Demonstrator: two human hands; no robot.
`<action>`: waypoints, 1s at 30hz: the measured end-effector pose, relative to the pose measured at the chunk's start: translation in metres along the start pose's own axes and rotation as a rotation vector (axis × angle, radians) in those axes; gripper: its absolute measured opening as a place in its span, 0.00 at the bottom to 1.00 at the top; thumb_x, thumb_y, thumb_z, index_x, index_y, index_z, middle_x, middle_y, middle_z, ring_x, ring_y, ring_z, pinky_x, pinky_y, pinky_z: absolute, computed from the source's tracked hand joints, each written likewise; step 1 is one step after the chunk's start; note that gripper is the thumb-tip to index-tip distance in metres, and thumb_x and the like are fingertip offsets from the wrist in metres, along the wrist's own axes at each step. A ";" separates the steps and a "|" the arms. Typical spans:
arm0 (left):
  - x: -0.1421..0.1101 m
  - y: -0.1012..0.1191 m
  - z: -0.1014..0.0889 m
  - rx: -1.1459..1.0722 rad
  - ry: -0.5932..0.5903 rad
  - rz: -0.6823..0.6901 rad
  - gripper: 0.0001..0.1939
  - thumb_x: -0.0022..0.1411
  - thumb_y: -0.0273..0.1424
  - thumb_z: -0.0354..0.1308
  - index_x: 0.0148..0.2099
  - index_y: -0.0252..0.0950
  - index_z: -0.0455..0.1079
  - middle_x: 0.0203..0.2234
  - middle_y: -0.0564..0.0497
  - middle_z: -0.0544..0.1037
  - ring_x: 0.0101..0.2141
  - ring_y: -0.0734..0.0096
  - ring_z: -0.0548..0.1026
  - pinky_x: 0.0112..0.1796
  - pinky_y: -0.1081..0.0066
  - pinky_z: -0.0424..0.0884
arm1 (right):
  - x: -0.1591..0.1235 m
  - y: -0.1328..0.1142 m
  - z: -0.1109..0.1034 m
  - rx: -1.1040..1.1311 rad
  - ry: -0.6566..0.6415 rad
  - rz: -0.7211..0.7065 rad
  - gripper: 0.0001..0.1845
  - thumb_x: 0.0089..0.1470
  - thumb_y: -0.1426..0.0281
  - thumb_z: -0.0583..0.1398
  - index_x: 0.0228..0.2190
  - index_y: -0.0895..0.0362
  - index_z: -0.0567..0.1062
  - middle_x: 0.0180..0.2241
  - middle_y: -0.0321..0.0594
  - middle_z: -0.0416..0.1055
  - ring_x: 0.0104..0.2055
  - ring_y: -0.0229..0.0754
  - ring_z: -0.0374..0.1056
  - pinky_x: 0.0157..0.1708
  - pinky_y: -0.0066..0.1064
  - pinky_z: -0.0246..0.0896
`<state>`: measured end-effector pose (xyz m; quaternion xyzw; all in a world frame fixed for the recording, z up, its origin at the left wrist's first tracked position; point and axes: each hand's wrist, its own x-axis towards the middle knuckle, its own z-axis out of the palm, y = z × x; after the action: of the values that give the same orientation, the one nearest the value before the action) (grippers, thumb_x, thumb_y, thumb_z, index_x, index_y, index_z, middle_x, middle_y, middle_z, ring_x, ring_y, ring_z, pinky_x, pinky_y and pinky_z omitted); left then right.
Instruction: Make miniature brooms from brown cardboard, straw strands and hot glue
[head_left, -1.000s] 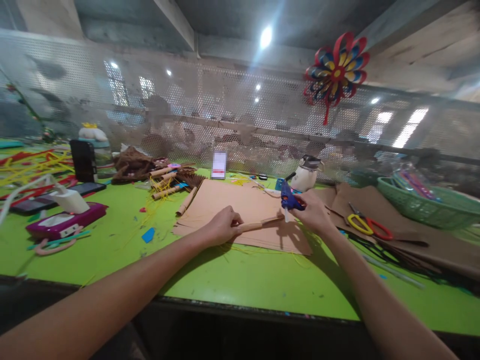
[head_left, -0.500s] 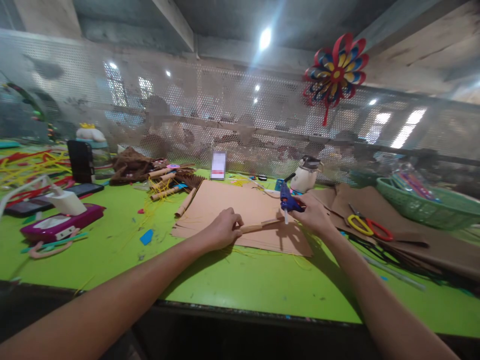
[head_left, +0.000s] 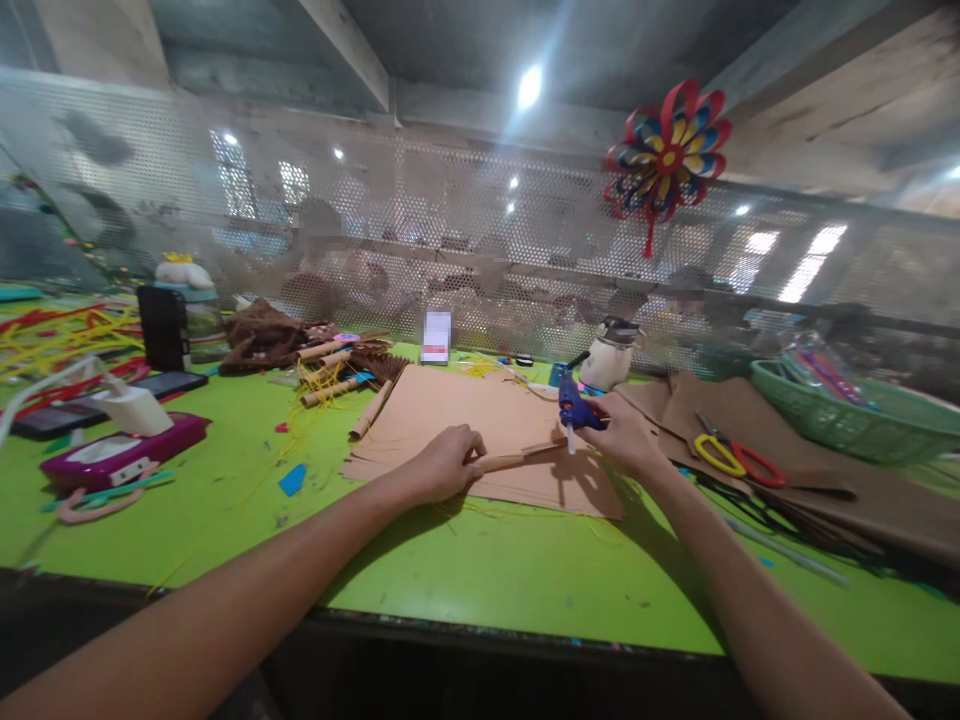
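Observation:
My left hand (head_left: 451,462) is closed on the near end of a narrow folded strip of brown paper (head_left: 504,461), which points off to the right. Beneath it lies a stack of light brown paper sheets (head_left: 465,400). My right hand (head_left: 626,432) grips a blue glue gun (head_left: 576,405) with a pale glue stick jutting from it. The gun is over the right end of the strip; whether its nozzle touches the paper I cannot make out.
Scissors (head_left: 739,460) with yellow and red handles rest on brown paper (head_left: 810,500) at right, near a green basket (head_left: 862,420). Rolled paper tubes (head_left: 330,388) lie left of the stack. A purple power strip (head_left: 127,450) and a phone (head_left: 161,325) are farther left.
Both hands, the strip and the glue gun stay nearly in place. The whole view has shifted very slightly.

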<state>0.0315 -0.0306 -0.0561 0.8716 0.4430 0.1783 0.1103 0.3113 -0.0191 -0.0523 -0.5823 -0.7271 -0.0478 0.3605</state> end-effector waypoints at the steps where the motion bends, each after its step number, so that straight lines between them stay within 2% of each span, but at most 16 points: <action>1: 0.000 0.000 0.000 0.000 -0.002 -0.004 0.07 0.53 0.29 0.53 0.35 0.33 0.69 0.30 0.47 0.70 0.32 0.66 0.67 0.30 0.71 0.61 | 0.000 0.000 0.000 -0.004 0.001 0.004 0.20 0.42 0.69 0.60 0.40 0.61 0.75 0.36 0.46 0.69 0.38 0.46 0.66 0.37 0.34 0.62; 8: 0.002 -0.001 -0.002 0.001 -0.026 -0.041 0.08 0.53 0.31 0.53 0.34 0.34 0.69 0.30 0.47 0.71 0.32 0.65 0.68 0.30 0.71 0.60 | 0.001 -0.002 0.000 0.038 0.009 -0.018 0.19 0.42 0.69 0.60 0.40 0.61 0.75 0.35 0.45 0.69 0.38 0.46 0.65 0.38 0.34 0.61; 17: 0.000 -0.008 0.002 -0.021 0.003 -0.028 0.09 0.53 0.32 0.52 0.36 0.36 0.70 0.31 0.48 0.69 0.31 0.66 0.68 0.30 0.71 0.60 | 0.002 0.002 0.005 0.074 0.015 -0.036 0.20 0.43 0.68 0.59 0.40 0.60 0.74 0.35 0.45 0.69 0.38 0.46 0.65 0.39 0.35 0.60; 23: -0.001 -0.007 0.001 0.006 0.016 -0.009 0.09 0.52 0.31 0.51 0.35 0.35 0.69 0.32 0.47 0.69 0.33 0.65 0.68 0.33 0.70 0.61 | 0.003 0.003 0.007 0.102 0.027 -0.020 0.20 0.42 0.67 0.59 0.39 0.62 0.75 0.33 0.45 0.69 0.37 0.47 0.65 0.37 0.35 0.61; 30: -0.002 -0.007 -0.011 -0.021 -0.043 -0.087 0.09 0.52 0.33 0.51 0.34 0.34 0.69 0.31 0.46 0.73 0.31 0.64 0.69 0.29 0.71 0.60 | 0.006 0.005 0.005 0.136 0.127 0.037 0.18 0.42 0.65 0.59 0.36 0.60 0.77 0.32 0.43 0.71 0.34 0.45 0.66 0.36 0.34 0.61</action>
<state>0.0211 -0.0282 -0.0493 0.8540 0.4761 0.1591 0.1368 0.3126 -0.0107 -0.0543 -0.5656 -0.6936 -0.0284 0.4452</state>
